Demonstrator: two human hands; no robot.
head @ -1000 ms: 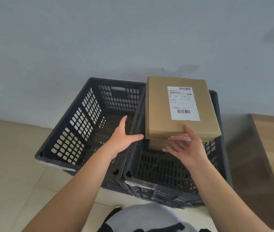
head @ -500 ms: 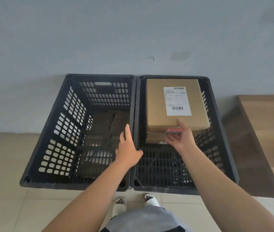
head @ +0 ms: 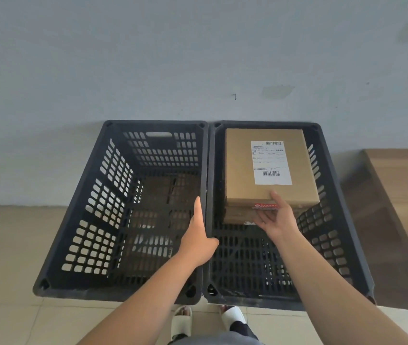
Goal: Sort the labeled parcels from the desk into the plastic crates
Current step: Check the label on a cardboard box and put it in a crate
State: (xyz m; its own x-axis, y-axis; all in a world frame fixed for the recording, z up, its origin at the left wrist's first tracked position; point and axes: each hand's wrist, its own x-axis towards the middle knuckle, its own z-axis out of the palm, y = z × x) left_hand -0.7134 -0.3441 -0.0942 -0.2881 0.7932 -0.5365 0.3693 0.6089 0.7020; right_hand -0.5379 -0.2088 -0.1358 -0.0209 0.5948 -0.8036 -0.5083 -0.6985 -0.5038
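My right hand (head: 274, 217) has lowered the parcel (head: 267, 168) into the right crate (head: 342, 220), fingers still touching; left hand (head: 199, 241) open alongside. Placement nearly complete.

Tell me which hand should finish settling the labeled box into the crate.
Right. The right hand already grips the near edge of the labeled box inside the right crate. The left hand rests on the rim between the crates, away from the box.

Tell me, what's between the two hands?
The touching rims of the two crates, seen in the head view, run between left hand and right hand.
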